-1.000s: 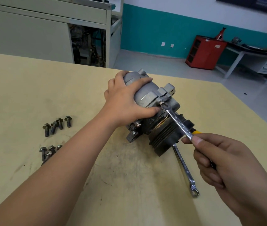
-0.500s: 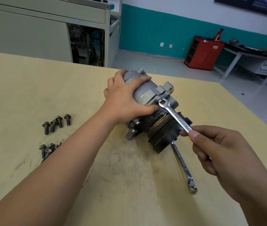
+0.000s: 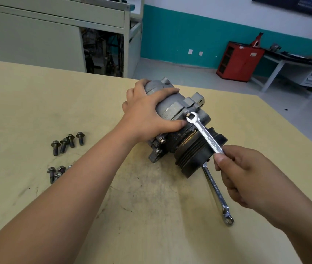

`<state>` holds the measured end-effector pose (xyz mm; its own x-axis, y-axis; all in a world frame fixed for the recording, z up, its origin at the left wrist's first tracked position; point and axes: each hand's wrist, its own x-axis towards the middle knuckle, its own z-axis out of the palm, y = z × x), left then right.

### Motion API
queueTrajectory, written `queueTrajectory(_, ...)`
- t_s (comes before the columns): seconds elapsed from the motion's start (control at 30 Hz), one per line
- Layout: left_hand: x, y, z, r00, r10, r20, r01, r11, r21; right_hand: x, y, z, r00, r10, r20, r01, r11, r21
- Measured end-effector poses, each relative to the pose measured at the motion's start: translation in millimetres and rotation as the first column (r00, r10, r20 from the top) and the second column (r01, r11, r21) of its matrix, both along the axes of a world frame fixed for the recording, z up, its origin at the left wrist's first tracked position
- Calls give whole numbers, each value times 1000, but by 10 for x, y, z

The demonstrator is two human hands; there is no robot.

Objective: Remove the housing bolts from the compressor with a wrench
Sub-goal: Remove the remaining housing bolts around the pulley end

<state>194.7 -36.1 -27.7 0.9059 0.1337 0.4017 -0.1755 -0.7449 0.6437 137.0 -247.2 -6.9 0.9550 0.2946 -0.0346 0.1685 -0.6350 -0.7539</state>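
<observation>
Head cam: left hand (image 3: 147,115) clamps the compressor (image 3: 178,126) on the table (image 3: 37,103). Right hand (image 3: 246,176) fingers gripping wrench (image 3: 204,134), open end seated on a housing bolt (image 3: 188,114).

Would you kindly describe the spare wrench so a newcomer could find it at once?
Start at the compressor on the yellow table. The spare wrench lies flat, running from under its black pulley toward the viewer. Unlike the wrench on the bolt, nobody holds it.

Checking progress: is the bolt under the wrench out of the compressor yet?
Still in. The wrench jaw grips its head against the compressor flange.
</observation>
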Motion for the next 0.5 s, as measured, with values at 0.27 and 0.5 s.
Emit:
queueTrajectory(0.27,-9,-2,11,1000,-8,-3,8,1000,25,-80,44,-227,853,3,521,265,859,-439)
queueTrajectory(0.5,-3,-6,47,999,-27,-36,28,999,29,-20,-83,-83,772,110,625,347,752,-561)
